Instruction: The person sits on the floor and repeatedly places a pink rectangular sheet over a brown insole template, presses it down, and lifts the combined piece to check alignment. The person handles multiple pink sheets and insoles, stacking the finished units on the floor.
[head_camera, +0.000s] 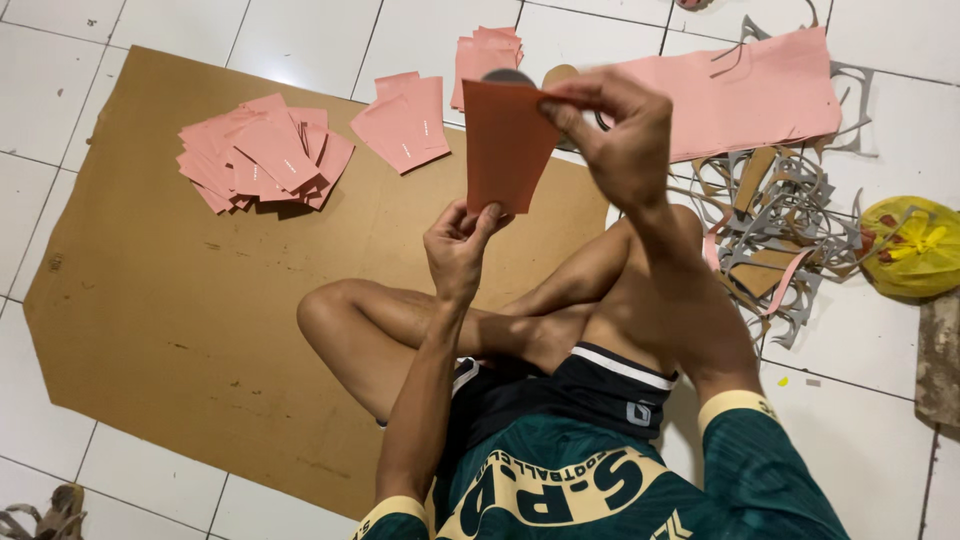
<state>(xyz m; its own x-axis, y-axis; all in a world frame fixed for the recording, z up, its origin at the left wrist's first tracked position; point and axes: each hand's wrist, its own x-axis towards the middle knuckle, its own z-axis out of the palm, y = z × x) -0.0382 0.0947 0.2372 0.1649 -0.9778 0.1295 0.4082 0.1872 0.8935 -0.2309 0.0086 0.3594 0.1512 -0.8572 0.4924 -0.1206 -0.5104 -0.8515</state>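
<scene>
A pink-orange paper piece, tapered like a folded envelope, is held up in front of me. My left hand pinches its lower edge. My right hand grips its upper right corner. I sit cross-legged on a large brown cardboard sheet laid on a white tiled floor. A fanned heap of similar pink pieces lies on the cardboard to the left, and a smaller stack lies nearer the middle.
Another pink stack rests on the tiles at the back. Large pink sheets lie at the right, above a tangle of grey and brown cut-out scraps. A yellow plastic bag sits far right. A sandal shows bottom left.
</scene>
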